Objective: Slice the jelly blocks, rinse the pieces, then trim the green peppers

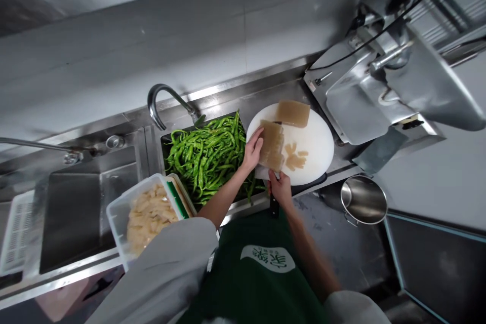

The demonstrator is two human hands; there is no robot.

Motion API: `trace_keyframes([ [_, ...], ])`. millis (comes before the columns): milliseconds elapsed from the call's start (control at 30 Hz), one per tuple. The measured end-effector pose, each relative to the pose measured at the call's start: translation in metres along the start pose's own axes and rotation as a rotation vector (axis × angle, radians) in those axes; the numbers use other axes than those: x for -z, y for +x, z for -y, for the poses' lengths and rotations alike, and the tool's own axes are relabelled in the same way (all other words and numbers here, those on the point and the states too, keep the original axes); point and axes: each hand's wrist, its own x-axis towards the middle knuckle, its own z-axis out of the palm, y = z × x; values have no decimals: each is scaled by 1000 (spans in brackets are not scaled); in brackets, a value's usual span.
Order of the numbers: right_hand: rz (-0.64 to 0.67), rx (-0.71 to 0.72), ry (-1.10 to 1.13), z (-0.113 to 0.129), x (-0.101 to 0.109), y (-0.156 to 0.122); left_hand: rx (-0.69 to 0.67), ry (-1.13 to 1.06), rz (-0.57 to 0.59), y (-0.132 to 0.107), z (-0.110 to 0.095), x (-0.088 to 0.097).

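Observation:
My left hand point(253, 149) lies with outstretched fingers against a tan, jelly-like block point(270, 139) on a round white cutting board point(321, 149). The block's near right part shows sliced edges. My right hand point(281, 187) is closed around the dark handle of a knife point(274, 206) at the board's near edge. Its blade reaches left under or beside the block, mostly hidden. A second tan block point(294, 113) rests at the back of the board. Small cut tan pieces point(295, 157) lie right of the first block.
Green peppers point(207, 154) fill a sink under a curved faucet point(167, 92). Left of them stands a clear plastic tub point(116, 212) of pale pieces. A metal slicing machine point(357, 106) is on the right, with a steel pot point(363, 200) below. Another sink point(72, 212) is far left.

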Motion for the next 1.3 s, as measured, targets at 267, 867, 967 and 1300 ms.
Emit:
trace_keyframes([
  [267, 298, 17, -181, 26, -52, -54, -10, 6, -352, -69, -45, 95],
  [867, 1028, 547, -1318, 6, -264, -164, 448, 239, -1120, -375, -2, 319],
  [967, 972, 621, -1414, 7, -264, -165, 483, 411, -1077, -400, 6, 318],
  [1300, 838, 375, -891, 20, -165, -112, 394, 757, -1052, -400, 21, 305],
])
